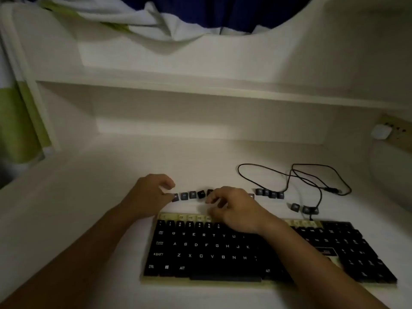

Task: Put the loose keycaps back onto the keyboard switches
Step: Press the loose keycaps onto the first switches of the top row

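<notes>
Though blurred, recognisable as small dark squarish loose keycaps (192, 195), lined up on the smooth white bench (89, 197) just behind the keyboard (211, 248), with two further clusters off to the right beside a looping black cable (332, 189). Along the keyboard's top row, bare cream switches (191, 217); below, seated black lettered caps. At the line's left end, left hand (149, 197), fingers curled, thumb tip against the end cap; over the top row, right hand (236, 210), fingers bent downward; grip on anything impossible to tell for either. Wide bench surface leftward; white shelf (200, 85) overhanging behind.
</notes>
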A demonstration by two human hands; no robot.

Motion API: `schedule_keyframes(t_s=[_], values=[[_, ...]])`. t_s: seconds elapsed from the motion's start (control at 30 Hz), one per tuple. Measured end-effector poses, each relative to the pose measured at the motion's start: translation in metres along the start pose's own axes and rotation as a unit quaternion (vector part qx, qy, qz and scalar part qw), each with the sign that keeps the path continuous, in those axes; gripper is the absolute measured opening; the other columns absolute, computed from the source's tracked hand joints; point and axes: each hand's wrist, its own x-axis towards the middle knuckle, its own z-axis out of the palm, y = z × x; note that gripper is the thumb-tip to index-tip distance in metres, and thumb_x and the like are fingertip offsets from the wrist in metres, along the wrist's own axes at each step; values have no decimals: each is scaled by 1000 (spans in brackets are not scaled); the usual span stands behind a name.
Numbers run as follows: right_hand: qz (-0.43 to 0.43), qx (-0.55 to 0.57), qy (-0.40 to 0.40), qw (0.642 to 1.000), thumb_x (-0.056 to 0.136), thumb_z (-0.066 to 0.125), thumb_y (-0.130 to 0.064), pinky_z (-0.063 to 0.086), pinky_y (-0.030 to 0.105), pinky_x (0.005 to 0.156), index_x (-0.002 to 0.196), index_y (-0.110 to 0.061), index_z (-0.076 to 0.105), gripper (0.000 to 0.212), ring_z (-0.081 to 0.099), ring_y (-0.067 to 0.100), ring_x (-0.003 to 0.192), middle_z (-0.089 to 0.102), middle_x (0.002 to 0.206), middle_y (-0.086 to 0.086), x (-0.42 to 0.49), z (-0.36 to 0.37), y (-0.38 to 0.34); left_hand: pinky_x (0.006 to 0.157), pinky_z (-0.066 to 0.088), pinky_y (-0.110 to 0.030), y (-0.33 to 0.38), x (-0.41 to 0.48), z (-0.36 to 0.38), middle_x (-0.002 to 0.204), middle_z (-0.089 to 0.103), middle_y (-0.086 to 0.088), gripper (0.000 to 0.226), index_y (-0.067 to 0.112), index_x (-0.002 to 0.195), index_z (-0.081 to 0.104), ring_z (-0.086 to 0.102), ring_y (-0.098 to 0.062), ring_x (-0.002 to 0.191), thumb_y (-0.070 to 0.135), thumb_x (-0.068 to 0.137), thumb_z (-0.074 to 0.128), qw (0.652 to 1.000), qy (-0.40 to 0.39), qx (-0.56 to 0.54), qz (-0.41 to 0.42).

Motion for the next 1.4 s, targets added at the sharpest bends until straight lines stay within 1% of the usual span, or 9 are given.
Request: schedule_keyframes(t_s=[0.2, 0.3, 0.43, 0.63, 0.77, 1.0, 1.1, 1.2, 1.4], values=[[-16, -4, -40, 999, 92, 66, -35, 45, 17, 69, 103, -27, 72, 15, 62, 3, 76, 64, 88, -16, 28, 12, -16, 66, 43, -11, 3, 9, 1, 94, 68, 5, 28, 20, 102, 69, 58, 5, 72, 25, 76, 79, 998, -43, 30, 23], [-36, -23, -58, 997, 92, 66, -32, 42, 10, 65, 105, -26, 74, 17, 58, -4, 75, 63, 88, -19, 28, 13, -18, 65, 41, -7, 4, 11, -4, 91, 69, 7, 26, 20, 102, 72, 58, 7, 71, 25, 77, 78, 996, -58, 56, 40], [-48, -34, -77, 995, 89, 70, -35, 44, 10, 68, 110, -27, 72, 22, 58, -4, 75, 65, 93, -16, 28, 17, -22, 65, 40, -4, 2, 11, -6, 90, 76, 1, 11, 17, 92, 77, 60, 4, 71, 17, 82, 73, 993, -56, 79, 63], [-44, -41, -92, 994, 90, 69, -36, 46, 12, 70, 103, -26, 75, 17, 61, -1, 80, 69, 96, -13, 29, 19, -25, 71, 42, -13, 7, 8, -4, 104, 73, 1, 22, 16, 106, 73, 57, 2, 73, 28, 87, 67, 994, -49, 84, 54], [-36, -41, -92, 994, 89, 70, -39, 52, 24, 81, 95, -26, 77, 16, 66, 9, 88, 73, 98, -6, 30, 19, -23, 68, 40, -10, 10, 7, -1, 102, 74, 5, 27, 19, 102, 75, 53, 11, 67, 35, 81, 73, 992, -56, 94, 60], [-29, -19, -99, 995, 88, 71, -40, 52, 21, 78, 94, -23, 79, 19, 68, 9, 86, 75, 93, -5, 31, 18, -19, 68, 46, -15, 15, 7, -7, 85, 73, 10, 10, 21, 86, 76, 61, 6, 70, 28, 78, 76, 989, -80, 104, 62], [-29, -10, -108, 994, 88, 71, -41, 53, 21, 76, 94, -22, 80, 21, 69, 13, 86, 76, 91, -3, 30, 16, -18, 75, 56, -26, 23, 5, -20, 81, 75, 6, 11, 18, 85, 76, 70, -5, 76, 20, 75, 80, 990, -136, 21, 27], [-35, -23, -111, 993, 88, 71, -41, 54, 25, 78, 96, -21, 80, 23, 69, 16, 89, 77, 93, -1, 30, 15, -17, 66, 56, -23, 36, 0, -34, 77, 76, -3, 11, 14, 88, 76, 70, -12, 69, 13, 77, 79, 973, -223, -55, 2], [-31, -25, -120, 992, 87, 72, -40, 48, 15, 68, 94, -21, 79, 22, 67, 9, 80, 75, 88, -5, 31, 10, -14, 65, 55, -20, 37, -1, -50, 79, 77, -7, 17, 10, 93, 77, 73, -14, 71, 7, 77, 78, 952, -299, -54, -27]])
